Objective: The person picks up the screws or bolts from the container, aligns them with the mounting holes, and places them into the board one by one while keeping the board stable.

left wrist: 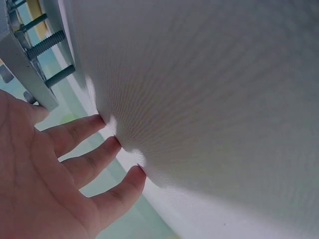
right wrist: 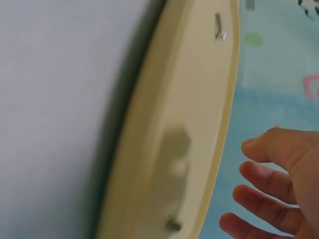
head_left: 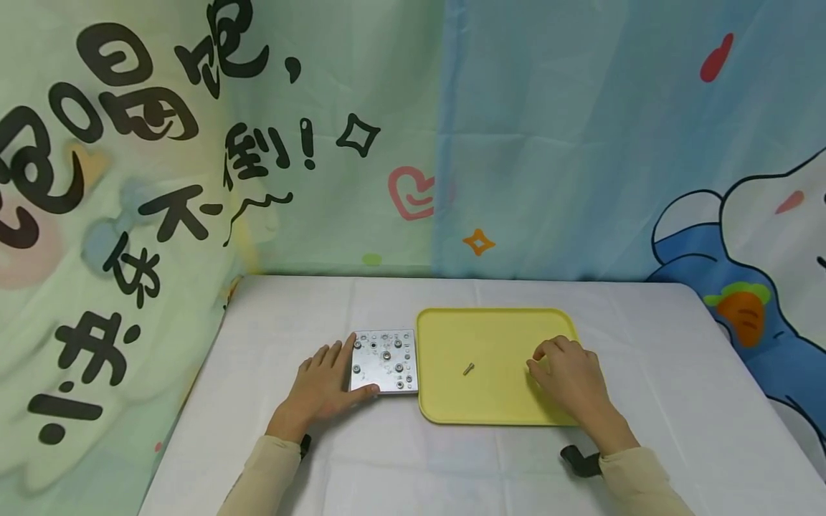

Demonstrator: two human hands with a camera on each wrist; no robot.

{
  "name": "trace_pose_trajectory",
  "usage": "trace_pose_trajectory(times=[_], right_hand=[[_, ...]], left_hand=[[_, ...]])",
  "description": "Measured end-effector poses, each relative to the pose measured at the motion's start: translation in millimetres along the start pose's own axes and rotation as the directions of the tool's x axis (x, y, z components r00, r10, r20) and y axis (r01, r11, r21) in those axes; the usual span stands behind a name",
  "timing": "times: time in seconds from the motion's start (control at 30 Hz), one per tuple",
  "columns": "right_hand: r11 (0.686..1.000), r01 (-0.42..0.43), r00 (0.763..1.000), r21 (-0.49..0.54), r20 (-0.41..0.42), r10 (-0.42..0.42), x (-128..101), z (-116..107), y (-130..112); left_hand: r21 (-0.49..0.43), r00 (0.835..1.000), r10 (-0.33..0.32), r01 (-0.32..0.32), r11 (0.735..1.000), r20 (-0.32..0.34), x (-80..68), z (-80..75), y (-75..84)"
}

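Note:
My left hand [head_left: 325, 387] lies spread along the left side of a silver metal plate [head_left: 403, 338] studded with bolts. Its index finger touches the plate's left edge and the thumb rests at the near edge, while the other fingertips press the white cloth in the left wrist view. Threaded bolt shanks [left wrist: 46, 45] stick out from the plate's underside. Over the right part of a yellow tray [head_left: 445, 401], my right hand [head_left: 571, 376] hovers with loosely bent fingers, holding nothing. A small screw [head_left: 469, 368] lies mid-tray. Another small metal piece [right wrist: 173, 225] on the tray is hidden in the head view.
The plate stands right against the tray's left edge. Both are on a table [head_left: 452, 473] covered with white cloth. A printed curtain [head_left: 548, 143] hangs behind it. A black strap piece [head_left: 581, 461] sits at the right wrist.

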State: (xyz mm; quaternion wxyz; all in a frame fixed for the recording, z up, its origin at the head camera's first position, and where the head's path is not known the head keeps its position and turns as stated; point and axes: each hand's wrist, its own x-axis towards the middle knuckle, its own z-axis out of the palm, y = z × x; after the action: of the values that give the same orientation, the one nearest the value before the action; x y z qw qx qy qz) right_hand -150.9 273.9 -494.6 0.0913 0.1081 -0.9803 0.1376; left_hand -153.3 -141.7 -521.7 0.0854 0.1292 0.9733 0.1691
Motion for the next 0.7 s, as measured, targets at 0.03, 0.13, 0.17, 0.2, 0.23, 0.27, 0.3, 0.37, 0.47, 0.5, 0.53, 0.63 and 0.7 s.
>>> trace_pose_trajectory(times=[0.03, 0.13, 0.17, 0.2, 0.23, 0.27, 0.3, 0.37, 0.47, 0.5, 0.53, 0.63, 0.7], right_hand=[[1.0, -0.019, 1.0, 0.001, 0.005, 0.019, -3, -1, 4], [0.997, -0.076, 0.997, -0.001, 0.023, 0.076, -10, -2, 15], [0.996, -0.094, 0.995, -0.002, 0.028, 0.094, -12, -2, 18], [0.994, -0.108, 0.994, -0.006, 0.034, 0.109, -14, -2, 20], [0.993, -0.12, 0.992, -0.013, 0.039, 0.121, -15, -1, 23], [0.992, -0.128, 0.991, -0.018, 0.041, 0.129, -17, -1, 25], [0.99, -0.136, 0.99, -0.023, 0.042, 0.137, -18, -1, 26], [0.989, -0.145, 0.988, -0.034, 0.041, 0.146, -19, 0, 29], [0.987, -0.156, 0.987, -0.045, 0.038, 0.158, -20, 2, 32], [0.986, -0.16, 0.986, -0.047, 0.039, 0.162, -20, 2, 32], [0.985, -0.163, 0.985, -0.047, 0.041, 0.165, -20, 2, 33], [0.984, -0.171, 0.984, -0.049, 0.051, 0.173, -18, 2, 34], [0.984, -0.172, 0.983, -0.054, 0.054, 0.175, -18, 2, 34]], left_hand=[[0.002, 1.0, 0.0, 0.0, 1.0, 0.001, 0.0, 0.0, 0.0], [0.001, 1.0, 0.0, 0.0, 1.0, -0.001, 0.2, -0.1, -0.1], [0.001, 1.0, -0.002, 0.002, 1.0, 0.0, 0.2, -0.2, -0.2], [0.003, 1.0, -0.003, 0.003, 1.0, 0.002, 0.3, 0.1, -0.4], [0.004, 1.0, -0.005, 0.005, 1.0, 0.005, 0.3, 0.0, -0.5], [0.002, 1.0, -0.004, 0.004, 1.0, 0.003, 0.3, 0.0, -0.8], [0.003, 1.0, -0.003, 0.003, 1.0, 0.0, 0.2, 0.1, -1.0], [0.005, 1.0, -0.002, 0.002, 1.0, -0.003, -0.1, 0.1, -1.3], [0.007, 1.0, -0.001, 0.001, 1.0, -0.006, -0.6, -0.1, -1.1], [0.007, 1.0, 0.0, 0.0, 1.0, -0.008, -0.6, -0.2, -0.9], [0.005, 1.0, 0.0, 0.0, 1.0, -0.008, -0.7, -0.4, -0.7], [-0.001, 1.0, 0.002, -0.002, 1.0, -0.007, -0.7, -0.4, -0.3], [-0.003, 1.0, 0.003, -0.003, 1.0, -0.006, -0.7, -0.4, -0.2]])
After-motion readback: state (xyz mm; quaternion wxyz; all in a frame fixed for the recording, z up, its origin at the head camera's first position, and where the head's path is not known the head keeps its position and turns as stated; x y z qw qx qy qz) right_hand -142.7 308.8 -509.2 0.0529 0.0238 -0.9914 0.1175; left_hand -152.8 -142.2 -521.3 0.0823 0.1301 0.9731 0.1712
